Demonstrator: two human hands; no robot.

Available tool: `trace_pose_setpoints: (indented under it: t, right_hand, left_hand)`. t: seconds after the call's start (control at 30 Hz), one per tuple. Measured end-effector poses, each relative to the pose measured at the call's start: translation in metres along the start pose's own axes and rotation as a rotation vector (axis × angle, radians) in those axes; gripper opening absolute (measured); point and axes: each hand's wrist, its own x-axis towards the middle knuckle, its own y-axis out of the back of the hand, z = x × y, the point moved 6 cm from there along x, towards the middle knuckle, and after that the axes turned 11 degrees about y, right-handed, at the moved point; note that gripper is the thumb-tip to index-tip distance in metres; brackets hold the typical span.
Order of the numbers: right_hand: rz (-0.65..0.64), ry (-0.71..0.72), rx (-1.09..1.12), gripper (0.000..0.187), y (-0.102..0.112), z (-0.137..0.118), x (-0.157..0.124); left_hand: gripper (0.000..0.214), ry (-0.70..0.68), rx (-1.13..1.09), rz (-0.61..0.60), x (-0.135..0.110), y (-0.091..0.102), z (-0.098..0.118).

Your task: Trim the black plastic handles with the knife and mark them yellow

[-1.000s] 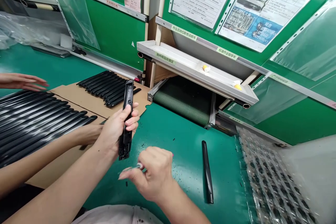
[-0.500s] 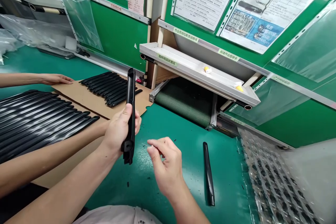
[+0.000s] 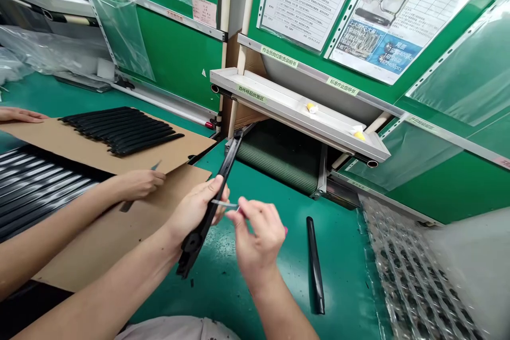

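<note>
My left hand [image 3: 195, 210] is closed around a long black plastic part [image 3: 230, 161], held slanted with its top end toward the conveyor. My right hand [image 3: 257, 239] is pinched on a thin metal blade [image 3: 223, 203] whose tip touches the part beside my left fingers. A second black part [image 3: 314, 260] lies on the green table to the right of my hands.
A co-worker's hand [image 3: 137, 183] holds a small tool over cardboard [image 3: 99, 234]; the other hand [image 3: 16, 115] rests on a cardboard sheet [image 3: 48, 141] carrying several black parts [image 3: 119, 128]. More parts [image 3: 35, 191] lie underneath. Conveyor [image 3: 279, 155], shelf tray [image 3: 279, 103], bubble wrap [image 3: 410, 276].
The black part has tipped from upright to slanted right. My right hand rose and brought the blade against it. The cardboard sheet with parts shifted left over the lower rows.
</note>
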Motion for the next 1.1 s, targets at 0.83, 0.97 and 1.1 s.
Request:
trace_pose_setpoints:
  t: [0.83, 0.97, 1.1]
  right_hand:
    - [-0.440, -0.377, 0.384, 0.051, -0.023, -0.016, -0.023]
    - [-0.480, -0.321, 0.340, 0.046, -0.022, -0.006, -0.019]
    - [-0.548, -0.196, 0.103, 0.045, -0.021, 0.001, -0.021]
  left_hand:
    - [0.028, -0.142, -0.174, 0.128, -0.005, 0.011, 0.031]
    - [0.039, -0.151, -0.247, 0.011, -0.009, 0.005, 0.034]
    - [0.042, -0.127, -0.229, -0.058, -0.009, 0.005, 0.034]
